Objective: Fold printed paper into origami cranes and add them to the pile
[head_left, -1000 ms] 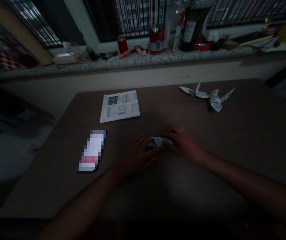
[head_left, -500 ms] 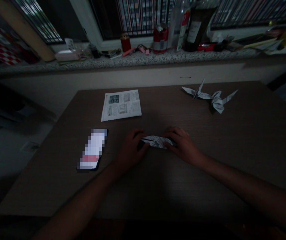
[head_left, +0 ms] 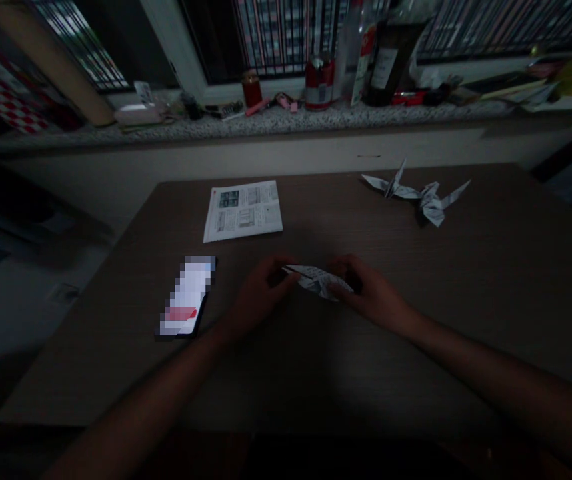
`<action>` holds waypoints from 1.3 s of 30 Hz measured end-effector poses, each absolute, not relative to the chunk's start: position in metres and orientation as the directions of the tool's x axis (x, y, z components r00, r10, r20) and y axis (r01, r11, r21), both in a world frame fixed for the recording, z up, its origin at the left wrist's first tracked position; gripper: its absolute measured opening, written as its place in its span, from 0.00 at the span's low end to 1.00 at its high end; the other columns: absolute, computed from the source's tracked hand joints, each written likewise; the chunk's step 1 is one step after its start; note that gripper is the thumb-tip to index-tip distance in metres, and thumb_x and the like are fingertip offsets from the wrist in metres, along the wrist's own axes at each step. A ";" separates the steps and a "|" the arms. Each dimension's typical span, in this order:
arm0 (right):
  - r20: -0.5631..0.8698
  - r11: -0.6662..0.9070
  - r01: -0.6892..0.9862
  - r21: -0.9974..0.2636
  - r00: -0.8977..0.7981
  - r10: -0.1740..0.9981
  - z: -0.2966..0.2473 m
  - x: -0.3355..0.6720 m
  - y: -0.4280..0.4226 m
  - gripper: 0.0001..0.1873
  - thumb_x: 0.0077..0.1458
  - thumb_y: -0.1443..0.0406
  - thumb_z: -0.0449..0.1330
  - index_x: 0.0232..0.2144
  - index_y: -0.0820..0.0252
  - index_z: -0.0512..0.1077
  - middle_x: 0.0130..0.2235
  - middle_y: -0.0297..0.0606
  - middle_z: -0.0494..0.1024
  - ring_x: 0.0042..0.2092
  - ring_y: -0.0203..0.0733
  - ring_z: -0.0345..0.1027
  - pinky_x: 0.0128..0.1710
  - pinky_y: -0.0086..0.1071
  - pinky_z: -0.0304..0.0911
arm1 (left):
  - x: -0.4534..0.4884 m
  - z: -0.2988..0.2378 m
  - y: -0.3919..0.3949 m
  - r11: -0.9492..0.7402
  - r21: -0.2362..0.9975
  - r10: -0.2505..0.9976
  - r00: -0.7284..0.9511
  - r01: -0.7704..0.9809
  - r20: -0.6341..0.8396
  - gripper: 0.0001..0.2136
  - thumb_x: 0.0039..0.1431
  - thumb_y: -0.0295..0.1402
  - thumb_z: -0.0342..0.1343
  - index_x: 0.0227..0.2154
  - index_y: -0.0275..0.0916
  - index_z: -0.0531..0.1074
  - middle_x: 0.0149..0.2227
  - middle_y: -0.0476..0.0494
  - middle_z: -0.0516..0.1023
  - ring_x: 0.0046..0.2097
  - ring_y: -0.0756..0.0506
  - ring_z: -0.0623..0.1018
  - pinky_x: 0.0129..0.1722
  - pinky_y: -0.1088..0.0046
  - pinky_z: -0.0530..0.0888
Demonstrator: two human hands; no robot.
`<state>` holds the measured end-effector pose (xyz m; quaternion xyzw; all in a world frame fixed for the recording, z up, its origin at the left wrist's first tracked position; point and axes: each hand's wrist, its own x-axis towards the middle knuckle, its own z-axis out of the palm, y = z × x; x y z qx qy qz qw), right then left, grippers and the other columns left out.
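A small folded piece of printed paper (head_left: 316, 280) is held just above the brown table (head_left: 466, 280), between both hands. My left hand (head_left: 259, 297) pinches its pointed left end. The right end is gripped by my right hand (head_left: 371, 293), fingers curled round it. Two finished paper cranes (head_left: 419, 193) lie at the table's far right. A flat printed sheet (head_left: 243, 210) lies beyond my left hand.
A phone (head_left: 186, 297) lies left of my left hand. Behind the table runs a stone window ledge (head_left: 286, 120) crowded with a red can (head_left: 319, 80), bottles (head_left: 381, 53), small jars and papers. The room is dim.
The folded paper was pressed flat on the table under both hands; now it is lifted slightly and tilted, held at both ends. My left hand slid leftward to the paper's tip.
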<state>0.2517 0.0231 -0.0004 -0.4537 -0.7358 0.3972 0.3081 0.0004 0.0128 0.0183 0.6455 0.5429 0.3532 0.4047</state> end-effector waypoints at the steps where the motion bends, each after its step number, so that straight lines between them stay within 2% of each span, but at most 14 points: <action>1: 0.086 0.262 0.406 -0.875 -0.404 0.911 0.002 0.252 0.023 0.18 0.62 0.56 0.61 0.53 0.53 0.68 0.45 0.39 0.82 0.43 0.46 0.77 0.42 0.39 0.71 | 0.002 0.021 0.014 -0.074 0.917 0.986 0.164 0.391 0.009 0.13 0.64 0.41 0.62 0.46 0.41 0.74 0.44 0.45 0.81 0.44 0.43 0.82 0.44 0.66 0.77; 4: 0.070 0.244 0.385 -0.890 -0.414 0.908 0.011 0.251 0.021 0.16 0.63 0.54 0.60 0.48 0.54 0.73 0.43 0.38 0.83 0.43 0.47 0.77 0.42 0.39 0.71 | 0.010 0.027 0.019 -0.063 0.945 0.981 0.195 0.322 -0.001 0.14 0.62 0.42 0.64 0.45 0.40 0.73 0.42 0.45 0.81 0.44 0.42 0.82 0.43 0.67 0.77; 12: -0.030 0.134 0.364 -0.922 -0.410 0.912 0.016 0.258 0.021 0.16 0.62 0.50 0.60 0.36 0.55 0.75 0.30 0.34 0.76 0.30 0.41 0.69 0.27 0.33 0.62 | 0.041 0.025 0.027 -0.023 0.987 0.980 0.197 0.159 -0.009 0.10 0.61 0.40 0.64 0.38 0.39 0.75 0.36 0.47 0.80 0.39 0.45 0.80 0.42 0.68 0.76; 18: -0.067 0.068 0.336 -0.939 -0.374 0.925 0.012 0.260 0.019 0.18 0.61 0.47 0.61 0.38 0.55 0.76 0.28 0.33 0.74 0.28 0.40 0.67 0.26 0.33 0.61 | 0.055 0.015 0.025 0.084 0.993 0.985 0.160 -0.082 -0.070 0.13 0.62 0.44 0.63 0.39 0.39 0.75 0.39 0.45 0.79 0.41 0.45 0.80 0.45 0.67 0.77; 21: -0.109 0.012 0.311 -0.950 -0.370 0.922 0.009 0.259 0.017 0.19 0.60 0.47 0.61 0.38 0.55 0.75 0.28 0.34 0.75 0.28 0.41 0.68 0.26 0.33 0.62 | 0.056 0.011 0.024 0.126 0.974 0.986 0.137 -0.191 -0.101 0.14 0.60 0.43 0.65 0.40 0.38 0.75 0.41 0.44 0.79 0.43 0.44 0.80 0.47 0.67 0.78; 27: -0.160 -0.090 0.193 -0.977 -0.386 0.908 0.009 0.256 0.014 0.20 0.57 0.47 0.64 0.37 0.57 0.75 0.29 0.33 0.72 0.29 0.38 0.65 0.27 0.31 0.60 | 0.054 0.005 0.020 0.178 0.948 0.978 0.152 -0.265 -0.141 0.13 0.58 0.41 0.68 0.39 0.38 0.76 0.41 0.46 0.79 0.42 0.47 0.79 0.46 0.69 0.77; 34: -0.247 -0.272 -0.002 -0.962 -0.416 0.875 0.009 0.253 0.008 0.19 0.55 0.50 0.70 0.37 0.58 0.75 0.32 0.33 0.74 0.31 0.37 0.67 0.30 0.30 0.62 | 0.056 0.003 0.014 0.212 0.944 0.965 0.207 -0.253 -0.161 0.12 0.58 0.41 0.68 0.39 0.38 0.77 0.40 0.46 0.79 0.42 0.46 0.79 0.45 0.71 0.74; 39: -0.412 -0.562 -0.191 -0.804 -0.503 0.760 0.008 0.252 0.003 0.21 0.51 0.51 0.73 0.39 0.58 0.75 0.29 0.31 0.75 0.25 0.34 0.68 0.25 0.29 0.64 | 0.059 0.008 0.011 0.231 0.923 0.959 0.233 -0.309 -0.162 0.13 0.57 0.41 0.68 0.38 0.39 0.77 0.38 0.48 0.78 0.39 0.48 0.78 0.44 0.71 0.74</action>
